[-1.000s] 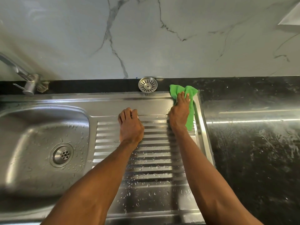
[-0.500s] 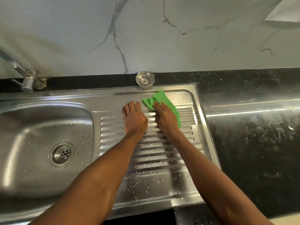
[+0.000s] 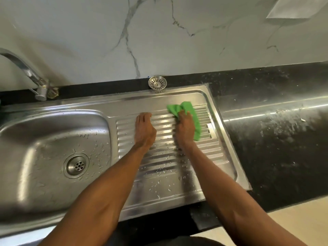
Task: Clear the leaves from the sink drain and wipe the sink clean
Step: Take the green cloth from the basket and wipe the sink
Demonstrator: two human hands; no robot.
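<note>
From the head view, the right hand (image 3: 185, 131) presses a green cloth (image 3: 190, 114) onto the ribbed drainboard (image 3: 177, 166) of the steel sink (image 3: 53, 139). Its grip is clenched on the cloth, fingers curled over the bunched fabric, which spills out past the fingertips and along the hand's right side toward the drainboard's far right corner. The left hand (image 3: 144, 129) lies flat on the ribs just beside it, palm down, grip released and grasping nothing; the two hands are near but apart.

The basin lies to the left, its drain (image 3: 77, 165) uncovered and showing small holes, with water drops scattered around it and over the near part of the drainboard. No leaves can be made out in the drain. A round strainer (image 3: 157, 82) sits at the back edge, behind the drainboard, against the marble wall (image 3: 159, 32). The tap (image 3: 33, 77) stands at the back left. To the right runs the dark counter (image 3: 275, 139), smeared with pale streaks and wet patches.
</note>
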